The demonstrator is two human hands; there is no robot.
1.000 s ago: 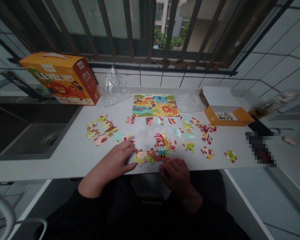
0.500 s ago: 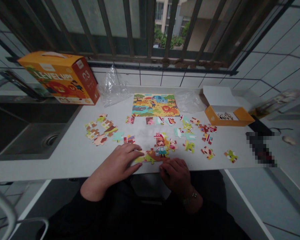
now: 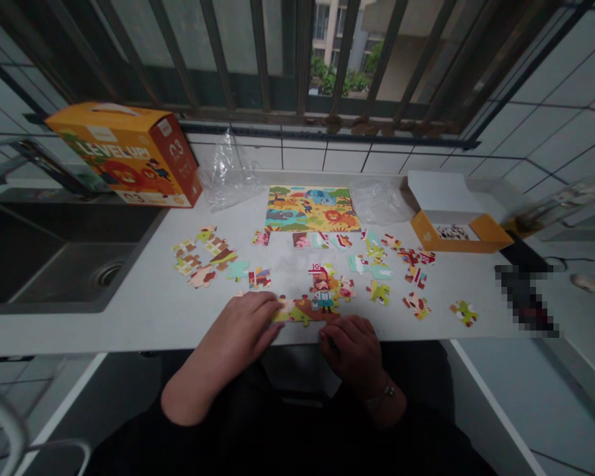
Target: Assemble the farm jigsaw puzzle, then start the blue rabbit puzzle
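A partly joined jigsaw puzzle point(image 3: 300, 309) lies near the counter's front edge, showing a farmer figure point(image 3: 322, 296) with a red barn top above. At its left end rests my left hand point(image 3: 250, 322), fingers stretched over the edge pieces and thumb apart below them. My right hand point(image 3: 352, 342) is at the lower right corner with its fingers curled; whatever they hold is hidden. Close to the left fingers lies a loose red and purple piece point(image 3: 260, 277). A pig piece point(image 3: 346, 286) sits against the puzzle's right side.
Joined pieces point(image 3: 205, 258) lie at left, with several loose pieces point(image 3: 379, 291) at right. Behind them are a picture sheet point(image 3: 312, 209), crumpled plastic bags point(image 3: 381, 200), an open orange box point(image 3: 459, 231) and a tall orange box point(image 3: 129, 155). A sink point(image 3: 94, 264) borders the left.
The left hand has drawn slightly down and left, uncovering more of the red and purple piece. The right hand stays curled at the puzzle's corner. The view has shifted slightly.
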